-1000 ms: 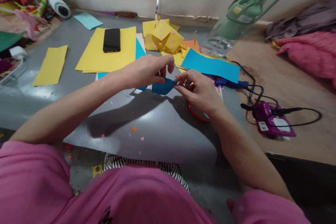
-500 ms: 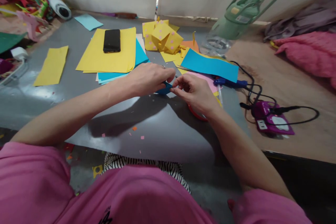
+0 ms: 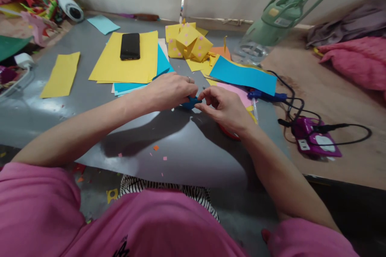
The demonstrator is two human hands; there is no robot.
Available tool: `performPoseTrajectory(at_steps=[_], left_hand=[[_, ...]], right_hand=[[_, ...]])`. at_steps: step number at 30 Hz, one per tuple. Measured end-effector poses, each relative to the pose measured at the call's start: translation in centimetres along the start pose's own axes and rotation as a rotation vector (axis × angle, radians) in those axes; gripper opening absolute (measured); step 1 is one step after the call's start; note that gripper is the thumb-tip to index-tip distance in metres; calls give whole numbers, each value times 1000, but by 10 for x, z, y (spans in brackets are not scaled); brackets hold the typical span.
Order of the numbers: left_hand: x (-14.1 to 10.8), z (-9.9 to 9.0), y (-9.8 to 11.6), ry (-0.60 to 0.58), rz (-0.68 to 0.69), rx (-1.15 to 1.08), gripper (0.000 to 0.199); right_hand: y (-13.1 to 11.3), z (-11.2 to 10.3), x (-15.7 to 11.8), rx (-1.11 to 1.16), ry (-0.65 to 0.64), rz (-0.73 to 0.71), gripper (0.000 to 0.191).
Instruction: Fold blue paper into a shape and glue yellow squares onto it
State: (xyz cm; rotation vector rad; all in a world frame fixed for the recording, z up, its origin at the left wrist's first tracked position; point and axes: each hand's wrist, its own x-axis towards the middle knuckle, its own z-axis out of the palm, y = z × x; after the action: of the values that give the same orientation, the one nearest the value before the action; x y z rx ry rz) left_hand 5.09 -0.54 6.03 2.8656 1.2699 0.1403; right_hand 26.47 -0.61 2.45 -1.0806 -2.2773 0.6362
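A small piece of folded blue paper (image 3: 190, 103) is pinched between my two hands, a little above the grey table sheet (image 3: 141, 128). My left hand (image 3: 173, 90) is closed on its left and upper part, with a ring on one finger. Thumb and forefinger of my right hand (image 3: 221, 104) close on the paper's right tip. My fingers hide much of its shape. A red-rimmed round thing (image 3: 229, 132) lies partly hidden under my right wrist. Just beyond my right hand is a blue paper strip (image 3: 243, 75) over pink paper (image 3: 235, 92).
Yellow sheets (image 3: 110, 70) carry a black phone (image 3: 130, 46). Behind my hands stands a dotted yellow paper shape (image 3: 188, 42). At right are a blue glue gun (image 3: 267, 96), a purple power block (image 3: 316, 136) with cables and a green bottle (image 3: 271, 24). A yellow strip (image 3: 60, 75) lies left.
My left fingers have shifted slightly left and down along the blue paper, and its right tip shows a little more. The whole view has drifted slightly; the other things stay put.
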Motion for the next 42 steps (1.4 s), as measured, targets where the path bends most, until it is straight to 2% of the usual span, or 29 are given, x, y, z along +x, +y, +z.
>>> performPoseTrajectory(at_steps=[6, 15, 18, 22, 24, 29, 33, 37, 39, 42], left_hand=[[1, 0, 1, 7, 20, 18, 21], [6, -8, 10, -78, -29, 53, 23], [4, -9, 5, -87, -55, 30, 24], [-3, -5, -7, 31, -28, -126, 19], [-7, -2, -11, 104, -12, -219, 17], [-11, 8, -12, 177, 11, -334, 11], [-13, 19, -13, 293, 42, -358, 10], [-16, 22, -5, 494, 16, -265, 13], [-17, 20, 2, 514, -2, -238, 17], [-16, 18, 13, 520, -37, -250, 21]], right_hand=[[-2, -2, -3, -184, -3, -44, 5], [-4, -1, -12, -445, 46, -10, 13], [-1, -3, -12, -431, 51, 26, 13], [2, -8, -8, -92, 17, 54, 24], [0, -8, -7, 39, 22, 44, 22], [-8, -4, -8, 109, 86, 28, 17], [-8, 0, -9, 25, 133, -32, 20], [-4, 5, -10, -333, 278, -159, 21], [-4, 8, -12, -532, 351, -235, 25], [-6, 12, -14, -690, 398, -320, 28]])
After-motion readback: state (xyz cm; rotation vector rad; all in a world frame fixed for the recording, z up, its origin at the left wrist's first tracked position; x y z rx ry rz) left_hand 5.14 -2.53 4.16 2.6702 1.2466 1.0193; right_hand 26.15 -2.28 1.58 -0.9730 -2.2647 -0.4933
